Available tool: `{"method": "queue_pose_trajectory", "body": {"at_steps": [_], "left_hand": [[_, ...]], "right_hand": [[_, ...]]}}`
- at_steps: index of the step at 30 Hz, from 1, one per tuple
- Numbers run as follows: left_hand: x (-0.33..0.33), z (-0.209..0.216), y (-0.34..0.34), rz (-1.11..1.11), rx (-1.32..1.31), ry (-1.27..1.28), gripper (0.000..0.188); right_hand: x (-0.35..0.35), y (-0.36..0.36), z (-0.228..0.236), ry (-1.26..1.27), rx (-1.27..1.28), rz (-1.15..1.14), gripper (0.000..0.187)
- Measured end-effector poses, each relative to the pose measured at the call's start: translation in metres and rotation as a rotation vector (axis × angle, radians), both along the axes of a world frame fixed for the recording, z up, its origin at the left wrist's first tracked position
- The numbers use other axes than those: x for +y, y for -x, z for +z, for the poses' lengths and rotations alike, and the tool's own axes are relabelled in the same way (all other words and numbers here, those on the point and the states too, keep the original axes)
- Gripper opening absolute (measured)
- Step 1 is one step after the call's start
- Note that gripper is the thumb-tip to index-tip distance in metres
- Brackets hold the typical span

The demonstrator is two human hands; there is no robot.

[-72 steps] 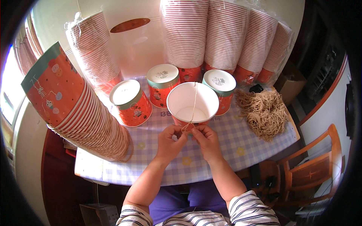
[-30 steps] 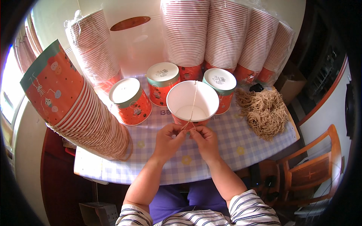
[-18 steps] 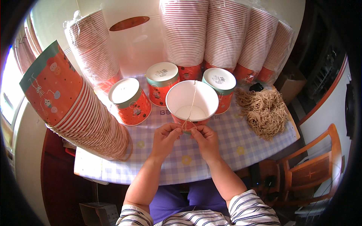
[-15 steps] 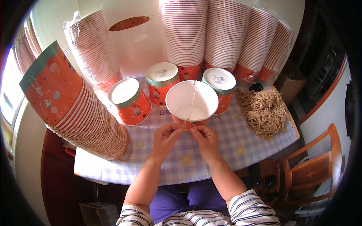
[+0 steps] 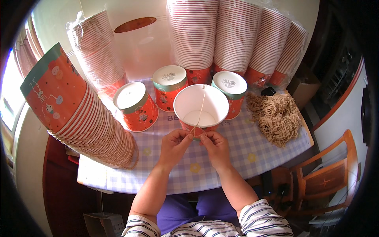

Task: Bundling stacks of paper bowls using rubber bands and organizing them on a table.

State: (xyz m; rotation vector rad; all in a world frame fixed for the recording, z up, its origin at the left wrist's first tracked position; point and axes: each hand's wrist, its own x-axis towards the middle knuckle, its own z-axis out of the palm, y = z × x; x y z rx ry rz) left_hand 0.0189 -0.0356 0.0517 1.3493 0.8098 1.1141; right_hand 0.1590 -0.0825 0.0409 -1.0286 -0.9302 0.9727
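Note:
An open paper bucket (image 5: 200,106), white inside and red outside, stands upright in front of me at the middle of the table. A thin tan cord (image 5: 203,103) runs from its far rim across the opening to the near side, where it forms a small loop. My left hand (image 5: 173,145) pinches the cord at the left of this loop, thumb against fingers. On the loop's right, my right hand (image 5: 216,146) pinches it the same way. Both hands are close against the bucket's near wall. The fingers partly hide the cord's ends and any knot.
Behind the bucket stand three upside-down buckets (image 5: 136,112). A tall leaning stack of buckets (image 5: 94,118) with many cords around it is at left. Plastic-wrapped stacks (image 5: 193,35) line the back. A tan cord heap (image 5: 277,118) lies right on the checked tablecloth (image 5: 241,166); a wooden chair (image 5: 325,179) stands beyond.
My fingers have shifted only slightly on the cord, and the loop between them looks a little different. The bucket has stayed in place.

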Motion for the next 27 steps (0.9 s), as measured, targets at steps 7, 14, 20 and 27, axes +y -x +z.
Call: {"method": "queue_pose_trajectory", "body": {"at_steps": [7, 14, 20, 27], "left_hand": [[0.0001, -0.0016, -0.0012, 0.020, 0.003, 0.010, 0.009], [-0.0003, -0.0047, -0.0025, 0.037, 0.057, -0.040, 0.008], [-0.0029, 0.0004, -0.0018, 0.014, 0.070, -0.052, 0.006], [-0.0013, -0.0077, 0.0021, 0.043, -0.040, -0.135, 0.007]], "right_hand": [[-0.0013, 0.0009, 0.0033, 0.031, 0.001, -0.005, 0.009], [0.0009, 0.0018, -0.0013, -0.011, 0.060, -0.052, 0.008], [0.0011, 0.0017, 0.0033, 0.051, 0.103, -0.033, 0.009], [0.0003, -0.0026, -0.0010, 0.159, 0.232, 0.134, 0.015]]}}
